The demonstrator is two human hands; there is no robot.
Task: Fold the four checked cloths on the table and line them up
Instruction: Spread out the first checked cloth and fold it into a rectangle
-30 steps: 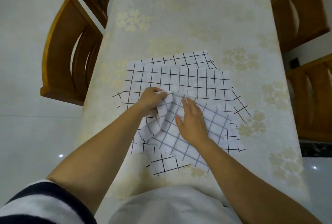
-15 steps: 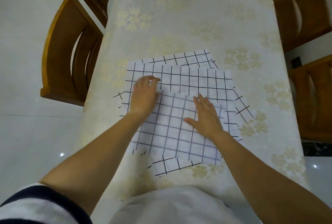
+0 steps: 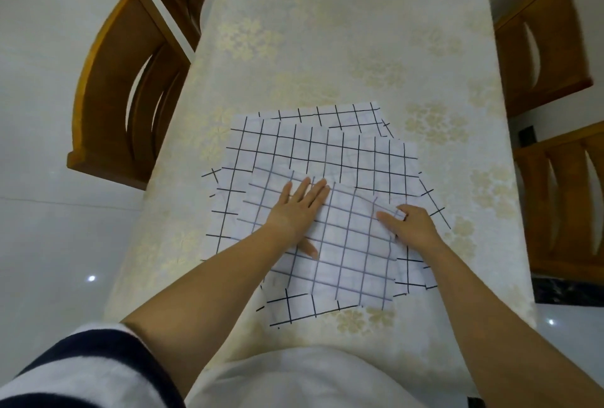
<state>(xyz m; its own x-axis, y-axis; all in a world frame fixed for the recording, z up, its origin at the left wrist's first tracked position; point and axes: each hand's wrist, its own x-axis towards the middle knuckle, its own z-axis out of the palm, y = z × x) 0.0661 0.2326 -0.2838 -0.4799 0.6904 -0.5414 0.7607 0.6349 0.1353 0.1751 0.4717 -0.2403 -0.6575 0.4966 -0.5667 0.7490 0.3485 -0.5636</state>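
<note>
White cloths with a dark grid lie in an overlapping pile on the table point(image 3: 327, 31). The top cloth point(image 3: 346, 254), with paler grey lines, is folded over and lies flat in front of me. My left hand point(image 3: 299, 208) presses on its left part, palm down with fingers spread. My right hand point(image 3: 411, 224) sits at its right edge, fingers curled around a pinch of that edge. Under it a wider cloth point(image 3: 310, 149) spreads to the back, another point(image 3: 346, 113) peeks out behind, and one point(image 3: 291, 306) shows at the near edge.
The table wears a cream cloth with pale flower prints. Wooden chairs stand on the left point(image 3: 121, 87) and on the right point(image 3: 562, 198), with more at the far corners. A white tiled floor lies on the left. My body is against the near table edge.
The top cloth went from bunched in both hands to lying flat. My left hand moved right onto it. My right hand slid to its right edge and curled around it.
</note>
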